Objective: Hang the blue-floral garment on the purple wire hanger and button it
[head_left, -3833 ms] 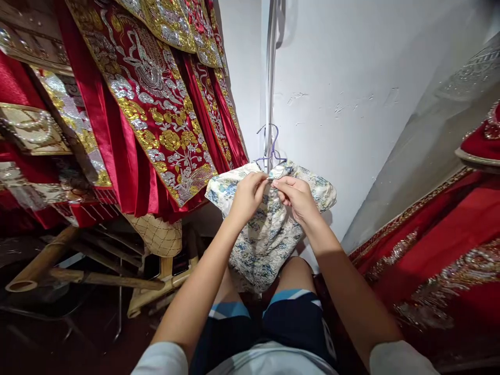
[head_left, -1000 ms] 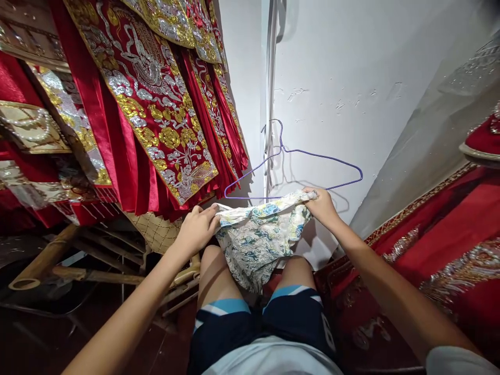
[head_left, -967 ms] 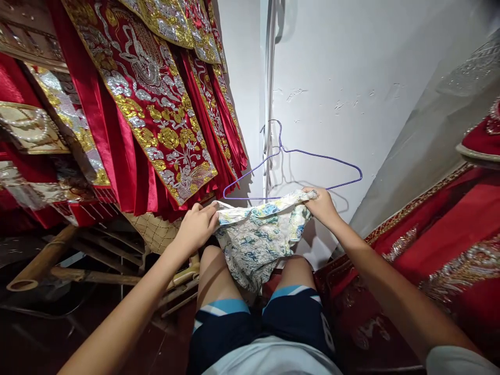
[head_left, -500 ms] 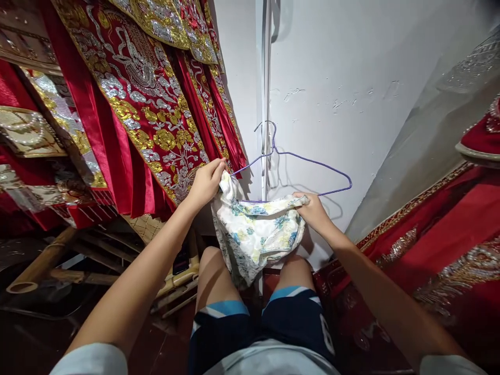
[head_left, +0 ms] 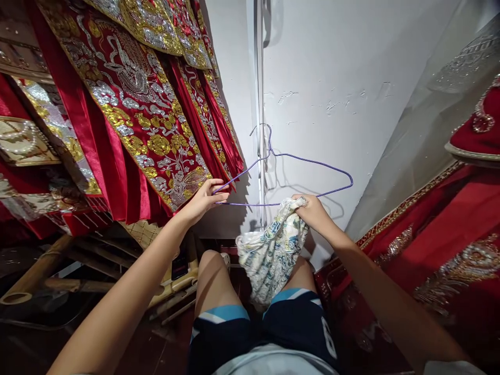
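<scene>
Head view puts my left hand (head_left: 203,199) at the near-left corner of the thin purple wire hanger (head_left: 287,174): thumb and fingers are pinched on the wire right where the lower bar bends up into the shoulder. I judge that pinch steadies the frame, since its hook (head_left: 264,136) is caught over the pale vertical rail (head_left: 258,104) on the wall and would otherwise swing. My right hand (head_left: 312,211) is closed in a fist around a bunched top edge of the cream fabric with blue and yellow flower print (head_left: 273,255). The cloth hangs slack from that fist, just below the hanger's bottom bar and apart from it, drooping in soft folds between my knees above the dark blue shorts with light blue stripes (head_left: 265,328). Gathered this way, it is carried by one hand alone.

The hanger is a bare, springy triangle of coated wire, casting a thin shadow on the scuffed white plaster wall (head_left: 336,78). The printed cloth looks light, crumpled and matte. To the left hang heavy red satin garments stitched with gold and silver sequins (head_left: 144,120), stiff and glittering; more red embroidered cloth (head_left: 441,245) lies to the right. Bamboo poles (head_left: 35,276) rest low on the left.
</scene>
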Motion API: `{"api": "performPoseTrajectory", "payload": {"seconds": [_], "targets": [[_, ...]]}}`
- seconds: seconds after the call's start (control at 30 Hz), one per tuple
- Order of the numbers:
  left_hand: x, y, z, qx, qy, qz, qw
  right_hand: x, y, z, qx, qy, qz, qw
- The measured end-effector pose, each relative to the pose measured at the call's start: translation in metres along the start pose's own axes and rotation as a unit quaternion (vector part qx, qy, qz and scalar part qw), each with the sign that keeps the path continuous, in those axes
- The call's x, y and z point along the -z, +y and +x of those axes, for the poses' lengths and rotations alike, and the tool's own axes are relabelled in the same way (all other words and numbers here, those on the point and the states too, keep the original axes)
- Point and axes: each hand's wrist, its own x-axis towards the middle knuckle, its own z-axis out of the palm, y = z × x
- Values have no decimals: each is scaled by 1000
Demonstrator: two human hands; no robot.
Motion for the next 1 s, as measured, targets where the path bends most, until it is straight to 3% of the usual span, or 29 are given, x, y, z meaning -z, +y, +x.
{"api": "performPoseTrajectory", "payload": {"seconds": [0.07, 0.17, 0.2, 0.3, 0.37, 0.43, 0.5, 0.57, 0.63, 0.73, 0.87, 0.93, 1.0], "targets": [[-3, -17, -9, -30, 66, 0, 997, -1, 0, 0, -5, 1, -14, 1000], [-26, -65, -37, -96, 147, 59, 983, -2, -2, 0, -9, 9, -30, 999], [-37, -84, -49, -104, 125, 101, 981, -3, -2, 0, -8, 12, -32, 999], [-76, -133, -77, -41, -56, 222, 973, -6, -5, -1, -7, 8, -21, 1000], [-97, -151, -79, -54, -94, 266, 958, -7, -7, -2, -8, -3, -7, 1000], [-108, -157, -68, -77, -92, 287, 950, -5, -7, -3, -7, -15, -1, 1000], [-108, -158, -51, -73, -118, 315, 939, 1, -7, -4, -2, -21, -9, 1000], [-96, -157, -38, -48, -166, 355, 919, 8, -6, -3, 0, -21, -27, 999], [-75, -155, -34, -26, -193, 396, 897, 14, -4, -2, -1, -18, -56, 998], [-33, -145, -38, -14, -184, 458, 870, 19, -1, 0, -8, -16, -100, 995], [16, -102, -37, -65, -91, 555, 824, 17, 0, 2, -2, -11, -92, 996], [28, -70, -32, -135, -23, 580, 803, 15, -1, 3, 7, -1, -78, 997], [29, -37, -27, -210, 20, 555, 805, 14, -2, 3, 7, 9, -70, 997]]}}
